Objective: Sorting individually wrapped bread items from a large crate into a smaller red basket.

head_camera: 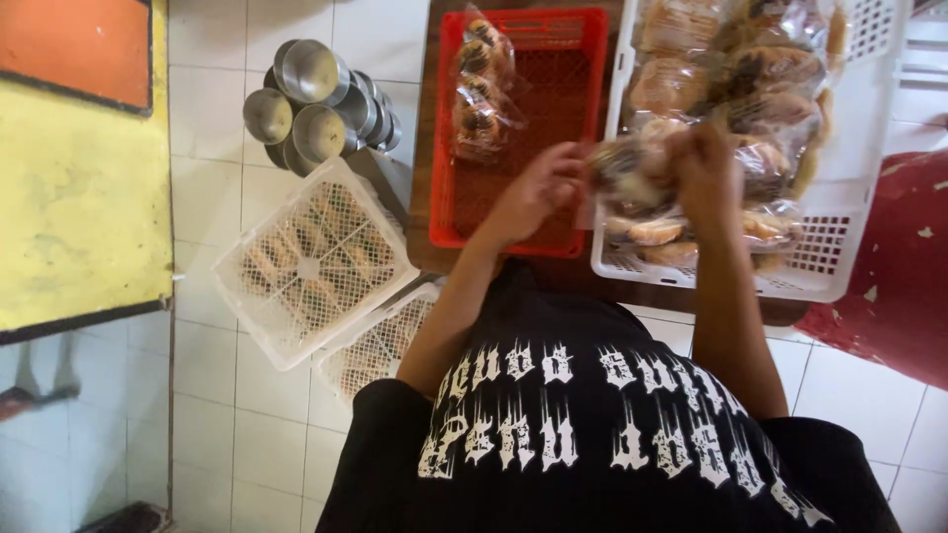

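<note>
Black printed shirt (pixel 592 424) nearest; both hands, left hand (pixel 538 192) and right hand (pixel 703 168), grasp a blurred, probably pastry-filled bag (pixel 632 178) between red crate (pixel 568 59) and white crate (pixel 839 257).

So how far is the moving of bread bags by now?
Done: two bags lie in the red crate. In hand: left hand and right hand hold one bag between the crates. Left: many bags remain in the white crate.
</note>
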